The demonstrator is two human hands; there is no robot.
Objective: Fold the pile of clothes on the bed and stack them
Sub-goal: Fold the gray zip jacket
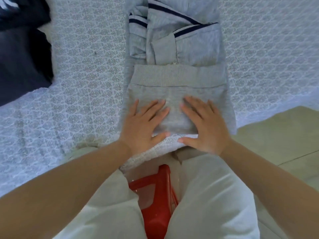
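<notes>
A grey knit garment (177,80) with navy stripes lies lengthwise on the bed (86,75), partly folded, its ribbed hem doubled back toward me. My left hand (143,125) lies flat on the near folded end, fingers spread and straight. Beside it my right hand (203,125) presses the same end, thumb along the fabric's front edge. Neither hand grips anything. A pile of dark navy clothes (22,54) sits at the far left of the bed.
The bed has a pale patterned cover and its near edge runs by my knees. A red plastic stool (158,200) shows between my legs in light trousers. Tiled floor (284,144) lies to the right.
</notes>
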